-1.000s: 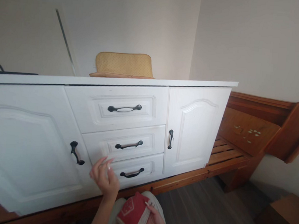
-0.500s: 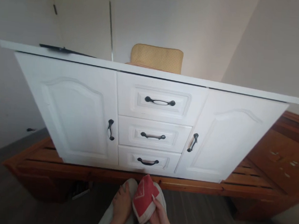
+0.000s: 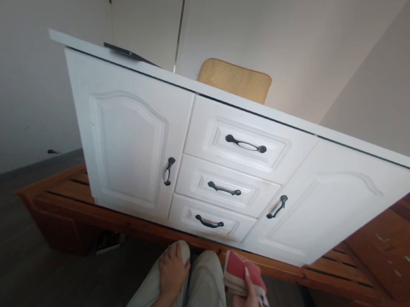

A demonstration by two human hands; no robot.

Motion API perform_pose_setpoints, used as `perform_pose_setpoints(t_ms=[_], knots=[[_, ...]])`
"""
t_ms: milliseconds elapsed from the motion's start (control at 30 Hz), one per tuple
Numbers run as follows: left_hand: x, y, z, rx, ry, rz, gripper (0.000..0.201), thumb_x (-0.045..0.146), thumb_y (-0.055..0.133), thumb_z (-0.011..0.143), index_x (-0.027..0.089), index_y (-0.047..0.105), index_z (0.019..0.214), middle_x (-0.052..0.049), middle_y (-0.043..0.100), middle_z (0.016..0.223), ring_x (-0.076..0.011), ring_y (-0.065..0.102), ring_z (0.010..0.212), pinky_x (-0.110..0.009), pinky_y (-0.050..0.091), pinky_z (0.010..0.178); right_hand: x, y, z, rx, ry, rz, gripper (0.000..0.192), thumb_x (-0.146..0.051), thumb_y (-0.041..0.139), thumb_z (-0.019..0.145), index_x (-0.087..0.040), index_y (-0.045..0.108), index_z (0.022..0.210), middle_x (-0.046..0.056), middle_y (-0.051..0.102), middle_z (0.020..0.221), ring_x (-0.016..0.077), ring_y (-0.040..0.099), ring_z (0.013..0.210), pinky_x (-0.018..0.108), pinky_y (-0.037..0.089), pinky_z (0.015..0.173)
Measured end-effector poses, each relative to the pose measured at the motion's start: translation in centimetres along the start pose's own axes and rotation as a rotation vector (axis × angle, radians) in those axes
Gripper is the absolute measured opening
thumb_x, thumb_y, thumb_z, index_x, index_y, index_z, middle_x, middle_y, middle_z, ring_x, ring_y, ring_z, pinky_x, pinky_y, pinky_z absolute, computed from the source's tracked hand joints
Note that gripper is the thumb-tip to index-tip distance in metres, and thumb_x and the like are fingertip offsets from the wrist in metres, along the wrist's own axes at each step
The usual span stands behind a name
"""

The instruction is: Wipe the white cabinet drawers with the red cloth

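Red cloth [image 3: 240,275] | gripped in right hand [image 3: 248,301] | left hand [image 3: 172,274] flat on knee [image 3: 178,260]

Nothing legible anywhere in the frame. Faint white line markings on the red cloth [image 3: 241,274] at the lower centre, too small and folded to read as letters. Pale flecks on the wooden board [image 3: 393,244] at the lower right, mere blotches and not characters. No label, brand or number on the white cabinet [image 3: 227,146] across the middle, nor on the yellow cushion [image 3: 235,79] above it.
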State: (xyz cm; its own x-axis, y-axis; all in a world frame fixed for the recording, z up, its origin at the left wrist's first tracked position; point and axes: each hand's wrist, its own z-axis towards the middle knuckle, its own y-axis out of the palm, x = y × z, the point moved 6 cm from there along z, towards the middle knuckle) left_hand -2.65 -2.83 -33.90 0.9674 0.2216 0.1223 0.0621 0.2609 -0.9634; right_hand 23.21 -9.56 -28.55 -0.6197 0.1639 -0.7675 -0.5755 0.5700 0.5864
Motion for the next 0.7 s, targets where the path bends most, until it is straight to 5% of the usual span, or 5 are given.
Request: perform_pose_setpoints(t_ms=[167,300,500,600,700], knots=[[0.1,-0.8,0.0,-0.002,-0.008,-0.007,0.061,0.038,0.052,0.093,0.012,0.053,0.148,-0.022,0.059,0.132,-0.0375,0.056,0.116,-0.047,0.045,0.093,-11.6,9.3,1.8,0.34,-0.523,-0.069,0.047,-0.039,0.088,0.061,-0.022,0.064,0.098,0.0,0.071,0.099,0.0173,0.065,0.081,0.033,0.056,0.073],[0.2,-0.6,0.0,-0.018,-0.02,-0.036,0.061,0.036,0.054,0.092,0.013,0.053,0.148,-0.021,0.059,0.133,-0.0381,0.055,0.119,-0.049,0.044,0.095,-14.9,21.7,4.4,0.123,-0.742,-0.344,0.039,-0.048,0.07,0.077,-0.017,0.061,0.099,0.007,0.066,0.097,0.023,0.062,0.093,0.042,0.053,0.09],[0.1,-0.6,0.2,-0.051,-0.036,-0.06,0.063,0.038,0.056,0.091,0.013,0.053,0.148,-0.022,0.06,0.134,-0.0384,0.055,0.12,-0.049,0.045,0.096,-10.5,35.0,-0.3,-0.219,-1.066,-1.019,0.035,-0.032,0.05,0.088,-0.013,0.061,0.115,0.019,0.062,0.114,0.034,0.055,0.111,0.056,0.044,0.099],[0.1,-0.8,0.2,-0.07,-0.033,-0.053,0.063,0.038,0.056,0.091,0.012,0.053,0.149,-0.022,0.06,0.133,-0.0387,0.056,0.119,-0.05,0.045,0.096,-5.7,39.2,-3.9,-0.512,-1.141,-1.278,0.04,-0.023,0.05,0.088,-0.014,0.061,0.125,0.02,0.061,0.125,0.0334,0.052,0.114,0.052,0.042,0.099],[0.1,-1.0,0.2,-0.075,-0.025,-0.047,0.062,0.038,0.055,0.092,0.012,0.053,0.148,-0.023,0.06,0.133,-0.0395,0.057,0.117,-0.052,0.046,0.095,-1.8,41.2,-5.7,-0.619,-1.186,-1.432,0.042,-0.018,0.053,0.086,-0.014,0.061,0.127,0.02,0.059,0.128,0.0327,0.051,0.111,0.05,0.041,0.097]])
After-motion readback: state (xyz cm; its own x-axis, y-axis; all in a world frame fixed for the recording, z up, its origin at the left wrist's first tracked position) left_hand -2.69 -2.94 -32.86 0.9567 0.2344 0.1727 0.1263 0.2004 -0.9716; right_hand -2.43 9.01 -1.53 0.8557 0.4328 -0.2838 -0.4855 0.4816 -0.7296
